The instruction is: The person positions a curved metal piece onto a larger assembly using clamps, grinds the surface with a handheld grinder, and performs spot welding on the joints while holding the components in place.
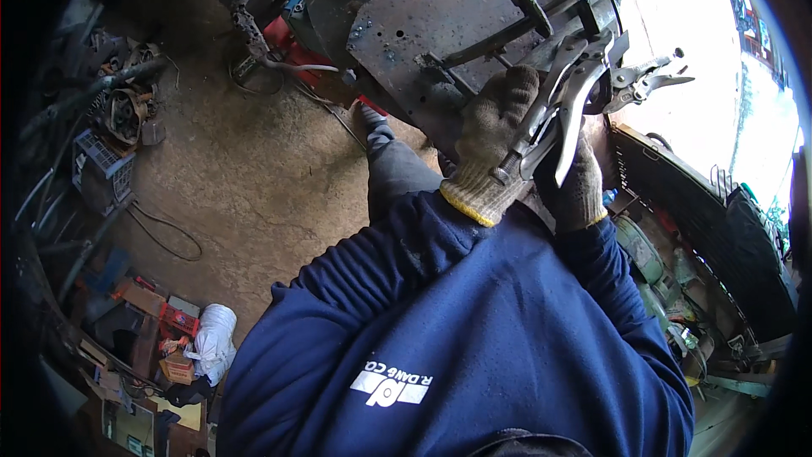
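Note:
Both hands wear knitted work gloves and meet at a pair of silver locking pliers point(565, 106). My left hand point(495, 148) is wrapped around the pliers' handles from the left. My right hand point(582, 190) holds them from below, near the loose release lever. The jaws bite on the edge of a dark, rusty steel plate point(440, 13) that carries welded bars. A second, smaller pair of locking pliers point(647, 78) hangs clamped on the same edge, just to the right, with no hand on it.
A stained concrete floor point(245, 161) lies to the left, with hoses, a blue crate point(101, 161) and scrap parts along its rim. Boxes and a white bag point(213, 334) sit lower left. A black ribbed panel point(685, 203) and bottles stand on the right.

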`<control>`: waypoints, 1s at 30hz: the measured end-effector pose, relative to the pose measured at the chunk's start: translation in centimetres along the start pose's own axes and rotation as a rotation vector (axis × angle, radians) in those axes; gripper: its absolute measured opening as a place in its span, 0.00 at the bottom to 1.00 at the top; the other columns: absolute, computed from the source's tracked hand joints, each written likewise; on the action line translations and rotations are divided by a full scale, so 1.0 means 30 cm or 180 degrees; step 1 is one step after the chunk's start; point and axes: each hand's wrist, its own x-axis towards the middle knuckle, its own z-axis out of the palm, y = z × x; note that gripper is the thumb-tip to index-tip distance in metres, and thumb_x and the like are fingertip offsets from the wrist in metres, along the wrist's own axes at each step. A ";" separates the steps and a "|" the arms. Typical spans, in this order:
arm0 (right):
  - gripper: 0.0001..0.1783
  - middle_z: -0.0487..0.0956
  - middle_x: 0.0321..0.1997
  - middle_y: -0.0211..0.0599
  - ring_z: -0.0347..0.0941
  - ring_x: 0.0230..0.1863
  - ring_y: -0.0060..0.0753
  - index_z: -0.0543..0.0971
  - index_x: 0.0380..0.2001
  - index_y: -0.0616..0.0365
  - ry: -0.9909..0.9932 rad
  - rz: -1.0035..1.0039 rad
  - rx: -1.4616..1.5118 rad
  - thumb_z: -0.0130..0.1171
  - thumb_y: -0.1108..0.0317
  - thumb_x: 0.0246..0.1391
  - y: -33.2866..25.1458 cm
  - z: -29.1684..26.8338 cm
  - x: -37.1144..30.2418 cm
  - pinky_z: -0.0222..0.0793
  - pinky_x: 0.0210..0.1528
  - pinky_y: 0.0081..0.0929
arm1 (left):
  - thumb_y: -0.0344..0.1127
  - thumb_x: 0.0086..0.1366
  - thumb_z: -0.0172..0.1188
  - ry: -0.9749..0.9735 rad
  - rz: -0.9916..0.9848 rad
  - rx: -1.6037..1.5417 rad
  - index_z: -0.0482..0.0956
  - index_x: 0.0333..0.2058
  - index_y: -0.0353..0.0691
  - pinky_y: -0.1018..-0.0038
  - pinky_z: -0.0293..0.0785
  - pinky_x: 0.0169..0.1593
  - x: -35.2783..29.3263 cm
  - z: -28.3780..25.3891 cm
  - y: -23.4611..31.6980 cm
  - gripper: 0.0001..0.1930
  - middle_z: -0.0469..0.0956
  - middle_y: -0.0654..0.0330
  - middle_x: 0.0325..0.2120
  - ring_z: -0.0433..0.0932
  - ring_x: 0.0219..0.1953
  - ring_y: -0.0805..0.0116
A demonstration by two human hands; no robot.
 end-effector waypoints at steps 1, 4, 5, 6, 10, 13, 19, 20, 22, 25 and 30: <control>0.25 0.75 0.35 0.33 0.74 0.36 0.26 0.72 0.49 0.66 -0.0028 -0.0002 0.0077 0.51 0.52 0.65 -0.007 0.007 -0.007 0.72 0.42 0.27 | 0.56 0.69 0.49 -0.0055 0.0038 0.0157 0.79 0.38 0.40 0.68 0.75 0.37 0.001 -0.007 0.000 0.23 0.80 0.56 0.29 0.80 0.31 0.63; 0.26 0.77 0.38 0.36 0.75 0.39 0.29 0.71 0.51 0.66 -0.0107 -0.0003 0.0224 0.51 0.51 0.65 -0.035 0.041 -0.022 0.71 0.44 0.29 | 0.56 0.69 0.50 -0.0017 0.0118 0.0046 0.78 0.37 0.39 0.68 0.75 0.36 0.000 -0.007 -0.007 0.23 0.80 0.55 0.28 0.80 0.30 0.63; 0.26 0.77 0.38 0.36 0.75 0.39 0.29 0.71 0.50 0.66 -0.0079 0.0000 0.0266 0.50 0.52 0.65 -0.031 0.035 -0.021 0.71 0.45 0.29 | 0.55 0.69 0.50 0.0024 0.0151 -0.0086 0.78 0.37 0.38 0.68 0.75 0.36 -0.004 -0.003 -0.008 0.23 0.80 0.55 0.28 0.80 0.30 0.63; 0.25 0.77 0.38 0.36 0.75 0.40 0.29 0.71 0.50 0.66 -0.0039 0.0001 0.0305 0.50 0.52 0.65 -0.028 0.029 -0.021 0.71 0.45 0.30 | 0.55 0.69 0.51 0.0011 0.0256 -0.0246 0.78 0.37 0.38 0.68 0.75 0.36 -0.009 -0.001 -0.012 0.23 0.80 0.55 0.28 0.80 0.29 0.64; 0.20 0.77 0.37 0.36 0.74 0.41 0.32 0.72 0.45 0.63 0.0160 0.0099 0.0845 0.46 0.54 0.67 -0.008 0.021 -0.020 0.70 0.47 0.31 | 0.49 0.68 0.55 0.0016 0.0612 -0.0299 0.77 0.39 0.37 0.68 0.76 0.37 -0.020 0.009 -0.035 0.18 0.79 0.54 0.29 0.79 0.30 0.64; 0.19 0.77 0.36 0.37 0.75 0.41 0.34 0.72 0.44 0.61 -0.0021 0.0261 0.1370 0.45 0.55 0.68 -0.033 0.045 -0.020 0.70 0.49 0.35 | 0.43 0.66 0.59 -0.0060 0.1093 0.0027 0.77 0.41 0.36 0.68 0.76 0.40 -0.021 -0.003 -0.074 0.15 0.79 0.53 0.32 0.80 0.34 0.62; 0.19 0.80 0.36 0.43 0.76 0.40 0.40 0.76 0.40 0.61 -0.0193 0.0151 0.0621 0.48 0.54 0.66 -0.040 0.022 -0.023 0.70 0.50 0.41 | 0.34 0.62 0.62 0.0192 0.2484 0.1634 0.75 0.45 0.33 0.68 0.76 0.45 -0.031 -0.028 -0.140 0.15 0.78 0.51 0.37 0.79 0.40 0.57; 0.20 0.81 0.36 0.44 0.77 0.40 0.41 0.77 0.40 0.61 -0.0175 0.0188 0.0731 0.48 0.54 0.66 -0.038 0.024 -0.023 0.70 0.50 0.41 | 0.33 0.62 0.62 0.0147 0.2463 0.1577 0.75 0.45 0.33 0.68 0.76 0.45 -0.032 -0.030 -0.133 0.14 0.78 0.51 0.37 0.79 0.40 0.57; 0.20 0.81 0.36 0.44 0.77 0.40 0.41 0.77 0.40 0.61 -0.0182 0.0270 0.0903 0.49 0.53 0.65 -0.038 0.024 -0.018 0.70 0.50 0.42 | 0.33 0.63 0.61 0.0036 0.2245 0.1233 0.75 0.44 0.33 0.70 0.76 0.44 -0.030 -0.027 -0.111 0.14 0.78 0.53 0.36 0.79 0.39 0.61; 0.20 0.81 0.37 0.42 0.77 0.41 0.40 0.77 0.41 0.60 -0.0208 0.0405 0.1090 0.50 0.52 0.64 -0.034 0.014 -0.008 0.70 0.50 0.41 | 0.34 0.63 0.61 -0.0218 0.0881 -0.0393 0.75 0.44 0.34 0.73 0.76 0.43 -0.041 0.003 -0.016 0.13 0.78 0.56 0.35 0.78 0.37 0.69; 0.19 0.82 0.39 0.39 0.78 0.42 0.38 0.78 0.42 0.58 -0.0121 0.0643 0.1270 0.51 0.52 0.64 -0.035 0.010 0.000 0.69 0.51 0.41 | 0.35 0.64 0.60 -0.0215 0.0550 -0.0770 0.76 0.42 0.35 0.75 0.76 0.41 -0.021 0.001 -0.036 0.12 0.78 0.60 0.33 0.76 0.35 0.75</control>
